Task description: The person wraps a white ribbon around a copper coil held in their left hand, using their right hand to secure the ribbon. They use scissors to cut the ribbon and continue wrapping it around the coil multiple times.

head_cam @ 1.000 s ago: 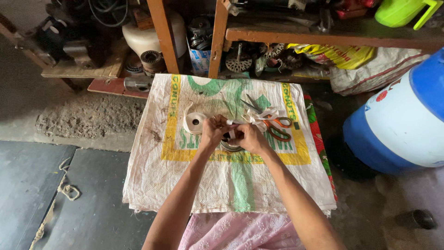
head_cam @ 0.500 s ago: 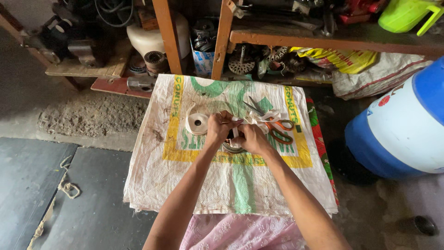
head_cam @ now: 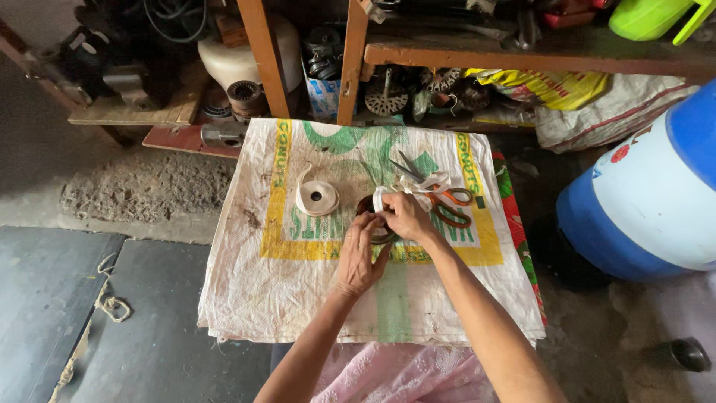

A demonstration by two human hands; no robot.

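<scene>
Since the earlier frames the left hand [head_cam: 360, 254] has slid down off the work, while the right hand [head_cam: 406, 216] stays pinched on a white tape strip [head_cam: 379, 200]. That strip wraps a dark ring-shaped coil [head_cam: 371, 216] lying mid-sack on the counter [head_cam: 298, 298]. The left hand's fingers lie loosely together against the coil. The strip could slacken or twist if the pinch eases. One blue drum [head_cam: 649, 201], one woven sack, one tape roll [head_cam: 317, 198], one pair of orange scissors [head_cam: 447, 205].
</scene>
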